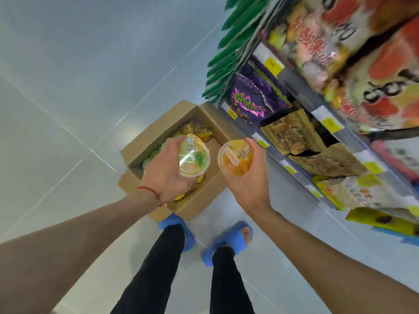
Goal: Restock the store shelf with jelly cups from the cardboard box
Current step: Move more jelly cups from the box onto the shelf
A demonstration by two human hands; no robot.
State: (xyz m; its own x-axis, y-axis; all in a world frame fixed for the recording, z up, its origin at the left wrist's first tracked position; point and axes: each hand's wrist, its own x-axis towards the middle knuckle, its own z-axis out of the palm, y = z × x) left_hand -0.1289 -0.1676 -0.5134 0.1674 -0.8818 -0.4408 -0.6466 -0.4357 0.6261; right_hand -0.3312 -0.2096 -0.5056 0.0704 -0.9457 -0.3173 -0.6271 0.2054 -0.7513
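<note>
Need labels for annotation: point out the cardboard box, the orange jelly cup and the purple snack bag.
cardboard box (156, 126), head view, left flap.
orange jelly cup (235, 159), head view, lid centre.
purple snack bag (247, 103), head view, printed front.

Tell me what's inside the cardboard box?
More jelly cups lie inside the cardboard box: yellow ones at the far end, greenish ones by the left wall. The left hand and the cup it holds cover the middle, so the rest is hidden.

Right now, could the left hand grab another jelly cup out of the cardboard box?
Probably not: the left hand already grips a yellow-green jelly cup, though the open cardboard box lies right below.
</note>
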